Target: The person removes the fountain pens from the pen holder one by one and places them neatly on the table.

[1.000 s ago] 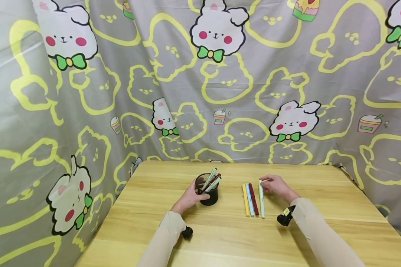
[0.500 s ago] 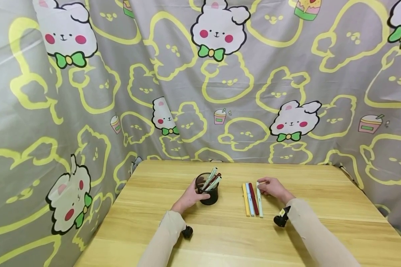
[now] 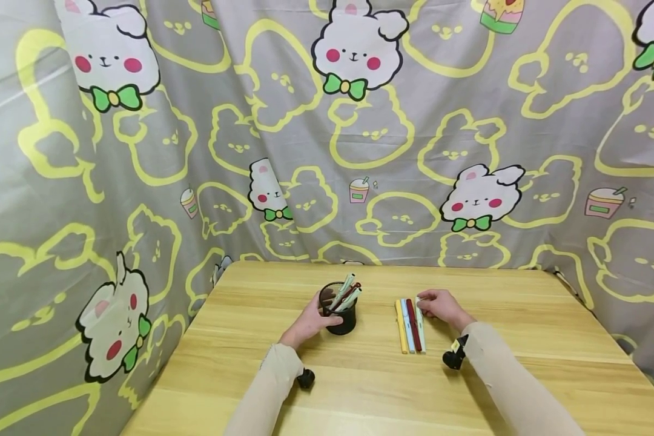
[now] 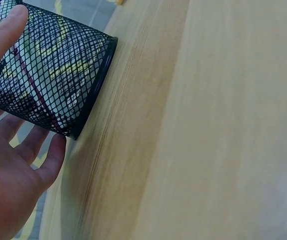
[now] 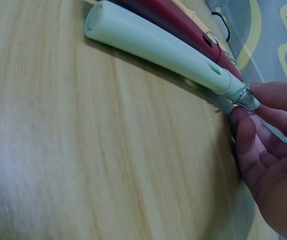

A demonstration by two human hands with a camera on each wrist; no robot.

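A grey curtain (image 3: 142, 181) printed with yellow outlines and white rabbits is hung behind and to the left of the wooden worktop (image 3: 360, 387). Left of centre, a black mesh pen holder (image 3: 340, 315) is stood upright on the worktop, with several pens (image 3: 346, 293) leaning out of its top. The holder is gripped by the left hand (image 3: 309, 324): in the left wrist view the thumb is laid along the mesh wall (image 4: 53, 80) and the fingers (image 4: 48, 160) are curled round its base.

Well apart to the right, four pens are laid side by side on the worktop, touching one another: a yellow pen (image 3: 401, 327), a blue pen (image 3: 407, 327), a dark red pen (image 3: 413, 321) and, outermost, a pale green pen (image 3: 420, 330). The far end of the pale green pen is touched by the right hand (image 3: 438, 306), whose fingers are bent over it. In the right wrist view the pen's metal tip (image 5: 246, 97) is pinched between the fingertips (image 5: 243, 125), the pale green barrel (image 5: 158, 47) is seen lying flat, and the dark red pen (image 5: 183, 25) is pressed against its far side.
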